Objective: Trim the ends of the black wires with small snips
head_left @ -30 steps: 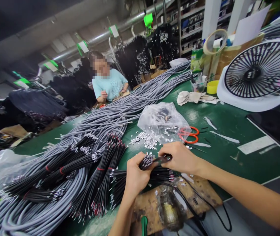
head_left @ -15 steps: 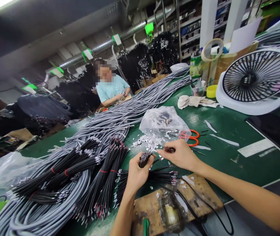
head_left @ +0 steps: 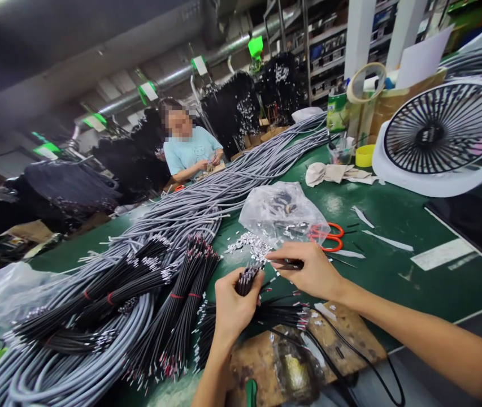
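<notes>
My left hand [head_left: 237,302] is closed round a bundle of black wires [head_left: 248,277], their silvery stripped ends pointing up. Just right of those ends, my right hand [head_left: 315,268] pinches a slim dark tool [head_left: 292,263]; its exact kind is unclear. The fingertips of that hand are close to the wire tips, but contact cannot be made out. Behind both hands lies a scatter of small silvery pieces [head_left: 252,244], partly under a clear plastic bag [head_left: 281,212]. More black wires [head_left: 283,312] with red and white ends lie below my hands.
Tied bundles of black wires [head_left: 181,311] rest on thick grey cables [head_left: 139,339] at left. Scissors with orange handles [head_left: 334,237] lie beyond my right hand. A wooden board [head_left: 257,362] sits in front, a white fan [head_left: 439,135] at right. Across the table a person [head_left: 194,150] works.
My right hand has shifted slightly left, and the dark tool now lies flatter, closer to the wire ends. My left hand still grips the bundle, a little lower in view.
</notes>
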Tool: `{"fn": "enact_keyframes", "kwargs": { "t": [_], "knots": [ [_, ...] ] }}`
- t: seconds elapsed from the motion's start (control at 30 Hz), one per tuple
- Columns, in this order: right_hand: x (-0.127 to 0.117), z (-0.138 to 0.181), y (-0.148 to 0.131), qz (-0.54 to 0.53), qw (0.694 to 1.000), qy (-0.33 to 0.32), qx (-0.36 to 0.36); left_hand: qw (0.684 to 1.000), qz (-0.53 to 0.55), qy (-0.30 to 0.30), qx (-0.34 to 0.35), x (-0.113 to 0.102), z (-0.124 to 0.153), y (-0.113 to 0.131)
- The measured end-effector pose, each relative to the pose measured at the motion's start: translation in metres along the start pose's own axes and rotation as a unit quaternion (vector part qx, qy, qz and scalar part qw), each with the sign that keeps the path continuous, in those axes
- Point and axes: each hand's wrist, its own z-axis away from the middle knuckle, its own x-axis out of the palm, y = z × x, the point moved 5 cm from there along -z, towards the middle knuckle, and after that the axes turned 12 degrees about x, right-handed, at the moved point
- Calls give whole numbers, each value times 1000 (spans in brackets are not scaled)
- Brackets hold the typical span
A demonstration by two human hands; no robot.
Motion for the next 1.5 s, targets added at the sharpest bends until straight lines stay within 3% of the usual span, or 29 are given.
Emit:
{"fn": "enact_keyframes", "kwargs": {
  "t": [0.33,0.73,0.83,0.93,1.07,1.2,1.5],
  "knots": [
    [3,4,-4,-43,998,-17,-37,994,-50,100,17,-13,1,3],
    [3,9,-11,-27,996,-27,-77,991,-45,125,34,-9,5,1],
    [3,9,-11,32,998,-23,-58,991,-47,126,26,-10,5,2],
    [1,9,-10,162,986,6,-28,989,-58,134,27,-13,5,4],
    [-1,13,-15,280,954,63,-92,987,-63,144,25,-14,7,4],
    [-1,16,-19,306,935,102,-147,986,-74,143,30,-13,7,4],
    [3,16,-22,336,921,91,-174,988,-85,121,38,-9,8,6]
  ]
}}
